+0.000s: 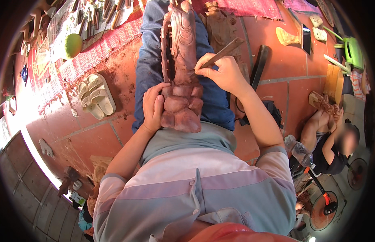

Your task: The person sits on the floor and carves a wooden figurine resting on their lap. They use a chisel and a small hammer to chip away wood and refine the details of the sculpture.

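Note:
A reddish-brown carved wooden statue [182,38] lies along my lap, its blocky, rock-like base toward my belly. Its upper part shows flowing robe folds, and a thin staff-like piece runs down its left side. My left hand [153,105] rests against the left side of the base, fingers bent over its upper edge. In my right hand [223,76] is a flat brown stick-like tool [227,50], pinched between thumb and fingers. Its lower end points at the statue's right side just above the base; the fingers hide the tip.
Several chisels [102,16] and a green ball-like object [73,45] lie on the red mat [119,44] at far left. Beige sandals [98,97] are on the tiles. Another carving [220,30] lies beyond my right leg. A person [328,147] sits at right near fans [323,209].

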A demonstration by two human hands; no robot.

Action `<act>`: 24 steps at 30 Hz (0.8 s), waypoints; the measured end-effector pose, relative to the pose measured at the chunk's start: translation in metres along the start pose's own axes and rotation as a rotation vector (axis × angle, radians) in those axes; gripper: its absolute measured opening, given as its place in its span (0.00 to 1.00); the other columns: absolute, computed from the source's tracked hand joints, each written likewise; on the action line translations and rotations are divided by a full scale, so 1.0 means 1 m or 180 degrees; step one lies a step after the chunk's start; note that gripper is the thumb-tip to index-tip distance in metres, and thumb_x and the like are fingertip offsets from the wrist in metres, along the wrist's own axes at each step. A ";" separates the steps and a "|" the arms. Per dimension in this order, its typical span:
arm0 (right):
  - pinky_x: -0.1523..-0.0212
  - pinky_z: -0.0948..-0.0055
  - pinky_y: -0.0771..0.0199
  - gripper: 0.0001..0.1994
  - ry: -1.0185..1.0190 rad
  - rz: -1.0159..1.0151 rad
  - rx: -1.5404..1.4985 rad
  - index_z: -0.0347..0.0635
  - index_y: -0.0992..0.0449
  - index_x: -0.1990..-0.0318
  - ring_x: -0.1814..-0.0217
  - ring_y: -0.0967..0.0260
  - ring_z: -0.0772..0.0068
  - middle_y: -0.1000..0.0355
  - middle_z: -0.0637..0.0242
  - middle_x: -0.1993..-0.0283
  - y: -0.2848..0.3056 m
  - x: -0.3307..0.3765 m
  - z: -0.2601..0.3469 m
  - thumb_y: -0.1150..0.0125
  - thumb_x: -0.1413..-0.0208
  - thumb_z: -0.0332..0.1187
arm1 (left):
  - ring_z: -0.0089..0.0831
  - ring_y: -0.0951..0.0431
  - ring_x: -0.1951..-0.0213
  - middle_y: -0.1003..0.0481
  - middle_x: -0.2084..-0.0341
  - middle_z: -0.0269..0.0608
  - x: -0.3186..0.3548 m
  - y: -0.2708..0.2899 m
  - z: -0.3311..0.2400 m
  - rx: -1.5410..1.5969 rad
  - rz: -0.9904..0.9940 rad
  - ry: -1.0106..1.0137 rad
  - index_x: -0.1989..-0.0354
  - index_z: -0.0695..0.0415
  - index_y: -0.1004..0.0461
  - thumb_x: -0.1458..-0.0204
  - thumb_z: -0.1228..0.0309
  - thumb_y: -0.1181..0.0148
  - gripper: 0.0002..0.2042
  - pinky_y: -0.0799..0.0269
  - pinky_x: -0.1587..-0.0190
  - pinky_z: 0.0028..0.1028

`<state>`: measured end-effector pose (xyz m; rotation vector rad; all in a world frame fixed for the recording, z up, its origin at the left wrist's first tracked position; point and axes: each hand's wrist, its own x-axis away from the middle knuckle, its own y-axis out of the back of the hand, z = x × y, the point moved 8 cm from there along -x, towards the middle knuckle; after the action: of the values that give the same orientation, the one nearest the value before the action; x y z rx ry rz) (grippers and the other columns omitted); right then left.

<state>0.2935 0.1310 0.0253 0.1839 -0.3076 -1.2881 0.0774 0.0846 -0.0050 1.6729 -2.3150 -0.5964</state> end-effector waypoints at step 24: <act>0.64 0.69 0.27 0.06 0.0170 0.0175 0.1260 0.41 0.21 0.67 0.66 0.25 0.65 0.23 0.63 0.69 -0.006 -0.024 0.018 0.35 0.50 0.31 | 0.40 0.27 0.52 0.24 0.55 0.43 0.001 -0.001 -0.006 -0.0028 -0.0027 -0.0060 0.49 0.58 0.27 0.40 0.64 0.58 0.18 0.40 0.48 0.33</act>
<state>0.2762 0.1535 0.0374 0.5414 -0.5171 -1.1558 0.0806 0.0827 -0.0003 1.6811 -2.3159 -0.6257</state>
